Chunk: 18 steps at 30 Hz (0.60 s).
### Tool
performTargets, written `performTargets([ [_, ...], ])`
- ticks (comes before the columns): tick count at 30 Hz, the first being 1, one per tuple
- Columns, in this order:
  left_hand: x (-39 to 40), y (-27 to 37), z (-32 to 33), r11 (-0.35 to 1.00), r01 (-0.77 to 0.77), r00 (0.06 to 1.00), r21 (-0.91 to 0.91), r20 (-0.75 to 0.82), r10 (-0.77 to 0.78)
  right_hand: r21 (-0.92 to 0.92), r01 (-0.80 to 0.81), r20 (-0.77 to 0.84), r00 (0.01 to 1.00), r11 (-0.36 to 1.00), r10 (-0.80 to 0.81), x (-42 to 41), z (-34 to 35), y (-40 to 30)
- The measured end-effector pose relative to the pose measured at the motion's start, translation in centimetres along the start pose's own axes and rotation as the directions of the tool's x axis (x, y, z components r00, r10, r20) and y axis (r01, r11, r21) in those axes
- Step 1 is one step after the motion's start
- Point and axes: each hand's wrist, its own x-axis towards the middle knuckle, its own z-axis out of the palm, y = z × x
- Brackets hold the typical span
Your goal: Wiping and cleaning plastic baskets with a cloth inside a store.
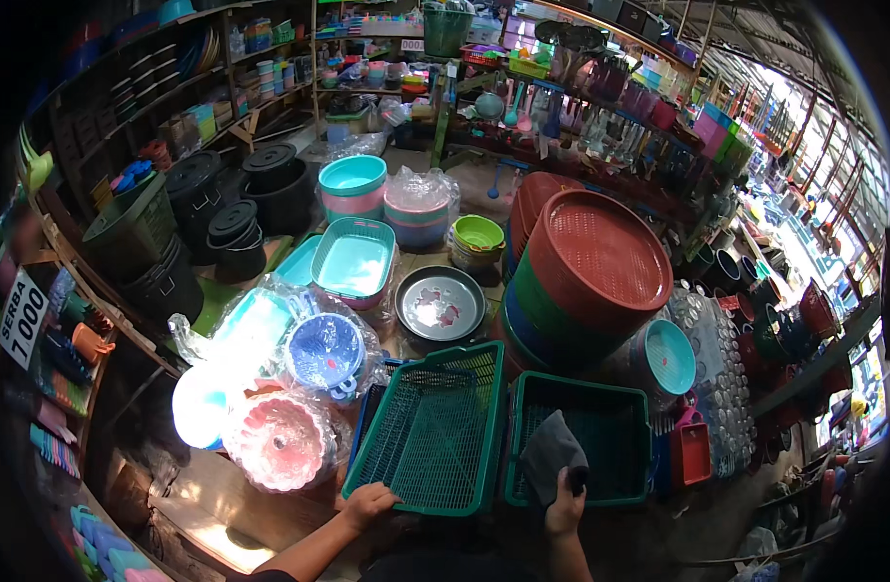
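My left hand (371, 503) is closed on the near left rim of a green rectangular plastic basket (434, 429), which tilts over the things beneath it. My right hand (566, 505) grips a folded grey cloth (552, 451) with a dark part at the fingers; what that part is, I cannot tell. The cloth is over the near left side of a second green basket (598, 415), right of the first. Left of the first basket lie a pink fluted mould (279, 440) and a blue colander (324, 351), both in clear plastic wrap. A round metal tray (440, 302) is beyond.
A tall stack of round baskets, red on top (598, 254), rises behind the second basket. A turquoise rectangular basket (353, 258), turquoise basins (353, 174) and lidded black buckets (233, 225) stand farther back. To the right are a red plastic tray (694, 452) and a turquoise round basket (669, 356).
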Motion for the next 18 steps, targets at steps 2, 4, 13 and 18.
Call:
performTargets([
  [2, -0.5, 0.2, 0.2, 1.0, 0.013, 1.0, -0.006, 0.002, -0.013, -0.009, -0.016, -0.017, 1.0, 1.0, 0.016, -0.3, 0.3, 0.1],
  [4, -0.6, 0.4, 0.0, 1.0, 0.024, 1.0, -0.012, 0.006, -0.024, 0.011, -0.008, -0.017, 1.0, 1.0, 0.008, -0.6, 0.4, 0.2],
  [13, -1.3, -1.5, 0.5, 0.989, 0.085, 0.996, -0.117, -0.001, -0.086, -0.017, 0.04, 0.06, 0.997, 0.999, -0.039, -1.2, 0.9, 1.6],
  [18, -0.8, -2.9, 0.3, 0.999, -0.026, 0.999, 0.039, 0.04, 0.024, -0.074, 0.052, 0.055, 0.997, 0.996, -0.048, -1.8, 1.5, 1.0],
])
